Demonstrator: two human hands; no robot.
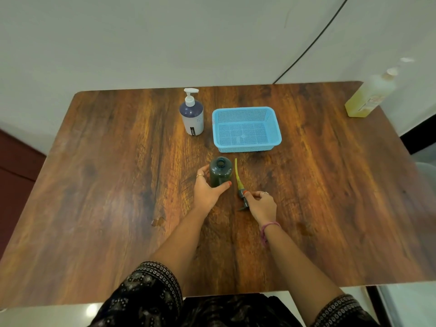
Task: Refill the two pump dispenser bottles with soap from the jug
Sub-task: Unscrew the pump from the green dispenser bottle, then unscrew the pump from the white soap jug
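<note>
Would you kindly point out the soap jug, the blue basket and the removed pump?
soap jug [368,95]: head view, its yellow body.
blue basket [278,138]: head view, right rim.
removed pump [237,173]: head view, its yellow-coated tube.

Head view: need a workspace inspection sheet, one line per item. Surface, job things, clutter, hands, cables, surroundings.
Surface: wooden table, with a small wet smear near the left forearm.
Job's things: dark green bottle upright, neck open; its pump head lies on the table to its right, tube pointing away. White pump bottle upright, pump fitted. Soap jug with yellow liquid at the far right corner, blurred.
Clutter: blue basket, nothing seen inside.
Hands: left hand grips the dark green bottle; right hand pinches the pump head's collar.
Cables: black cable runs down the wall behind the table.
Surroundings: pale wall; dark red cabinet at left.
</note>
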